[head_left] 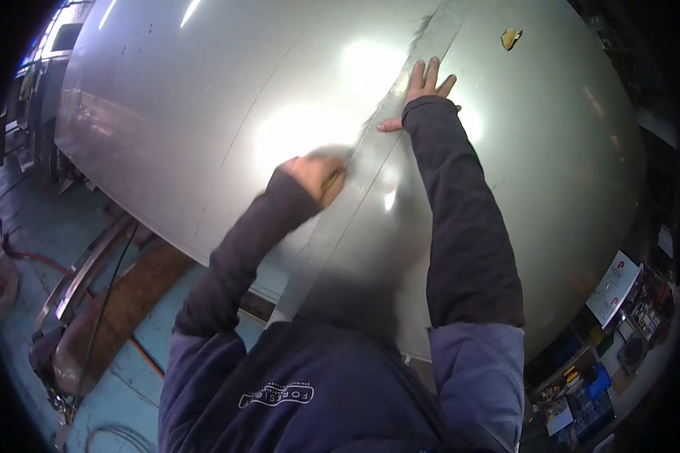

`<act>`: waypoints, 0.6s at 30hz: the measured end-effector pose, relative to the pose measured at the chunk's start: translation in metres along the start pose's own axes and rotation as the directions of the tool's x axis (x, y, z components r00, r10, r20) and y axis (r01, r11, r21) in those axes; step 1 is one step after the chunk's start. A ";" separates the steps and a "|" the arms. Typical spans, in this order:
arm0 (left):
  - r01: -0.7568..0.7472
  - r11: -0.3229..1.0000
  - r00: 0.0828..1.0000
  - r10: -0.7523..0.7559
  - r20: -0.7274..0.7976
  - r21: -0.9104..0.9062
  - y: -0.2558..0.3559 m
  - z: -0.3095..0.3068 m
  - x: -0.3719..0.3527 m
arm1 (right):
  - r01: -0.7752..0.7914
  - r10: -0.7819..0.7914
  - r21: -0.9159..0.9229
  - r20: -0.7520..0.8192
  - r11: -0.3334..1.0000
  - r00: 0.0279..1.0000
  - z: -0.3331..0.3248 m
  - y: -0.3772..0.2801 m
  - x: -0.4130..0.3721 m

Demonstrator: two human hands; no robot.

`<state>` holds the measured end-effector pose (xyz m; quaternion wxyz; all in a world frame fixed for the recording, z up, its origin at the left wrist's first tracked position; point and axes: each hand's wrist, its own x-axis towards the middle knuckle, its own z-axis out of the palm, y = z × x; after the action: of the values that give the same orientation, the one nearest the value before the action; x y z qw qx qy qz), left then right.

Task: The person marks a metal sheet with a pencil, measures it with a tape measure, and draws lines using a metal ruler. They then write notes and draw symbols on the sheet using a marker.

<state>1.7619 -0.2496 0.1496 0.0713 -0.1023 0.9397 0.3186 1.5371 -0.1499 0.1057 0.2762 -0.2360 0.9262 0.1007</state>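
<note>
A long flat metal strip (359, 177), like a straightedge, lies slantwise across a large shiny metal sheet (174, 128). My right hand (428, 87) presses down on the upper part of the strip, fingers spread and thumb out to the left. Lower down, my left hand (313, 177) is closed beside the strip's left edge and smeared by motion. It holds something small and yellowish, mostly hidden by the fingers; I cannot make out its kind. Dark jagged marks run along the strip's upper left edge. A thin dark line crosses the sheet to the left.
A small yellowish scrap (511, 38) lies on the sheet at the upper right. Below left, a brown cylindrical thing (121, 309) and cables rest on the blue floor (23, 332). Printed papers (614, 287) and a blue case (589, 408) with tools are at the lower right.
</note>
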 end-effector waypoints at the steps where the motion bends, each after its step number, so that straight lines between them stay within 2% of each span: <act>1: 0.098 0.995 0.990 -0.098 0.102 0.003 0.008 -0.005 -0.026 | 0.001 -0.001 -0.009 0.006 1.000 1.000 0.001 0.001 -0.001; 3: -0.008 0.996 0.991 -0.004 -0.132 -0.092 0.004 0.011 -0.053 | 0.013 -0.013 -0.019 -0.006 1.000 1.000 -0.001 0.003 0.006; 5: 0.027 0.992 0.990 -0.043 -0.131 -0.122 0.003 0.013 -0.045 | 0.024 -0.025 -0.045 -0.031 0.999 0.999 0.005 0.005 0.010; 7: -0.022 0.982 0.974 -0.021 -0.226 -0.186 0.005 0.013 -0.028 | 0.020 -0.021 -0.021 -0.048 1.000 0.999 0.010 0.005 0.014; 9: -0.020 0.980 0.973 -0.026 -0.231 -0.197 0.003 0.014 -0.033 | 0.016 -0.017 -0.022 -0.035 1.000 0.999 0.009 0.007 0.016; 11: 0.072 0.996 0.994 -0.076 -0.080 -0.058 0.007 0.008 -0.063 | 0.017 -0.018 -0.035 -0.028 0.999 0.999 0.004 0.008 0.016; 12: 0.159 0.987 0.985 -0.157 0.073 -0.030 0.011 0.002 -0.081 | 0.013 -0.014 -0.037 -0.023 0.999 1.000 0.004 0.009 0.018; 13: 0.163 0.986 0.985 -0.160 0.058 -0.036 0.007 0.004 -0.098 | 0.011 -0.012 -0.039 -0.018 0.999 1.000 0.006 0.009 0.018; 15: -0.001 0.963 0.960 -0.075 -0.270 -0.270 -0.003 0.017 -0.135 | 0.030 -0.031 -0.043 -0.021 0.999 0.999 0.009 0.010 0.016; 16: 0.056 0.940 0.888 -0.201 -0.414 -0.336 -0.002 0.014 -0.153 | 0.032 -0.032 -0.026 -0.029 0.999 0.999 0.006 0.010 0.017; 17: 0.095 0.906 0.785 -0.324 -0.529 -0.413 0.000 0.012 -0.178 | 0.027 -0.028 -0.020 -0.051 0.999 0.998 0.007 0.009 0.015; 18: 0.201 0.858 0.656 -0.476 -0.585 -0.473 -0.009 0.020 -0.209 | 0.034 -0.035 -0.023 -0.045 0.999 0.998 0.008 0.012 0.011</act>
<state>1.9682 -0.2136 0.1705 -0.2412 -0.4004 0.7841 0.4082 1.5272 -0.1414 0.0931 0.2540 -0.2573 0.9269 0.1006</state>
